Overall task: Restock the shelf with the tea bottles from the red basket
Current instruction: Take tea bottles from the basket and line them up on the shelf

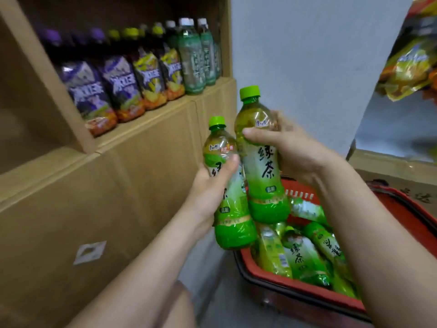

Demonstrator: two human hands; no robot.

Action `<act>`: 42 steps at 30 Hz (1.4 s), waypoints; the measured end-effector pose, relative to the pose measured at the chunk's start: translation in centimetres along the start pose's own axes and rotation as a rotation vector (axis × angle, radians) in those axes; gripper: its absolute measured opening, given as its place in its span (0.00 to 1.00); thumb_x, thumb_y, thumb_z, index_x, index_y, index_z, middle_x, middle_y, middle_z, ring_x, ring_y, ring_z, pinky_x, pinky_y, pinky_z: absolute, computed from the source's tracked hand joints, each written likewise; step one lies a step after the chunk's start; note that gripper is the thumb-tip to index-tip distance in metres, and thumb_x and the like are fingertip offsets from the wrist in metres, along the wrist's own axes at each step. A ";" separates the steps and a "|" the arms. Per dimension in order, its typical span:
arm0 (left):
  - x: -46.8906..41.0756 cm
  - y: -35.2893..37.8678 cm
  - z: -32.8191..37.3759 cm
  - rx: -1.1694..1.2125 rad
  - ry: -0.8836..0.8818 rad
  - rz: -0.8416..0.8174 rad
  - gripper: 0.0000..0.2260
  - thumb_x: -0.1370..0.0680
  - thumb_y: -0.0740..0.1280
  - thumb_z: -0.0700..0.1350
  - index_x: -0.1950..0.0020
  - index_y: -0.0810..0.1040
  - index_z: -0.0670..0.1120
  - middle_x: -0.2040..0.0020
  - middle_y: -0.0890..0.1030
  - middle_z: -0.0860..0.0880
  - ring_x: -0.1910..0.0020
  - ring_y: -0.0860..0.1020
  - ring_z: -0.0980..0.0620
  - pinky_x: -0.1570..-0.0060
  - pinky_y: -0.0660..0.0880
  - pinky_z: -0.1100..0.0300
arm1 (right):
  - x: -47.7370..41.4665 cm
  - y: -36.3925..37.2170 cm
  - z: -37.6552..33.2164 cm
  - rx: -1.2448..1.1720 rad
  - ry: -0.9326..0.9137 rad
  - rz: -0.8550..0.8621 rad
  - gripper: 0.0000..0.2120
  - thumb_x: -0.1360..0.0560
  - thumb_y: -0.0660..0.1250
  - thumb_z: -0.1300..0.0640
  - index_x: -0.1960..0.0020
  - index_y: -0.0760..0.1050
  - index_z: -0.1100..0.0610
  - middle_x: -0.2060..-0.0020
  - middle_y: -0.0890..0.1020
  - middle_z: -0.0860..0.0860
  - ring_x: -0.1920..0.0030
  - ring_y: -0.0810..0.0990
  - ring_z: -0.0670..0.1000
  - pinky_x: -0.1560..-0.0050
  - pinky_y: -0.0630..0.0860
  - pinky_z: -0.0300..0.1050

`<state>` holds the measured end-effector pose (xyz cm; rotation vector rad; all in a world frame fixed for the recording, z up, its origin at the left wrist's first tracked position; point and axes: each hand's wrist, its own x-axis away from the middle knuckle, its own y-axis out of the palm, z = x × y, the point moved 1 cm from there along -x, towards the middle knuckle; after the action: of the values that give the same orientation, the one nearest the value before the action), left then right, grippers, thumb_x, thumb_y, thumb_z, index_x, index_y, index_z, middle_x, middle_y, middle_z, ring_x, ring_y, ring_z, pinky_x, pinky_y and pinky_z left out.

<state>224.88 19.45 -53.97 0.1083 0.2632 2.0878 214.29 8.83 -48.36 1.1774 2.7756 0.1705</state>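
I hold two green tea bottles upright above the red basket (298, 286). My left hand (209, 189) grips the lower bottle (233, 223) around its middle. My right hand (292, 151) grips the taller-held bottle (262, 183) near its shoulder. Both have green caps and touch side by side. Several more green tea bottles (302, 254) lie on their sides in the basket at lower right. The cardboard shelf (151, 129) at upper left carries a row of bottles, with green tea bottles with white caps (192, 55) at its right end.
Purple-labelled bottles (87, 91) and yellow-labelled bottles (151, 76) fill the left of the shelf row. Stacked cardboard boxes (82, 209) form the shelf's base at left. A grey wall (307, 55) is behind. Snack bags (406, 65) hang at upper right.
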 end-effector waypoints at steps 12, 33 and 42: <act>10.8 -19.4 17.4 -0.580 0.518 0.666 0.30 0.34 0.75 0.58 0.37 0.67 0.54 0.45 0.81 0.55 0.46 0.80 0.54 0.43 0.77 0.47 | 1.0 25.4 -3.9 -0.148 -0.429 -0.349 0.18 0.30 0.74 0.58 0.41 0.77 0.58 0.48 0.84 0.55 0.47 0.83 0.55 0.44 0.79 0.55; 7.7 -30.8 15.2 -1.117 0.059 0.972 0.27 0.33 0.76 0.52 0.40 0.71 0.44 0.42 0.80 0.42 0.43 0.77 0.40 0.48 0.75 0.51 | -4.5 34.3 3.1 0.742 -0.382 -0.131 0.32 0.33 0.76 0.48 0.34 0.67 0.51 0.42 0.77 0.53 0.41 0.76 0.57 0.41 0.74 0.53; 9.4 -17.9 11.0 -0.981 0.696 0.558 0.18 0.28 0.67 0.36 0.41 0.74 0.52 0.46 0.77 0.53 0.49 0.77 0.57 0.51 0.77 0.58 | 0.3 20.9 0.2 0.594 -0.450 -0.220 0.18 0.28 0.72 0.60 0.40 0.74 0.50 0.56 0.83 0.54 0.57 0.82 0.51 0.49 0.78 0.46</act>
<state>237.20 37.84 -47.73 -1.2633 -0.4550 2.4984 228.90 23.46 -45.39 0.8372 2.5667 -0.8764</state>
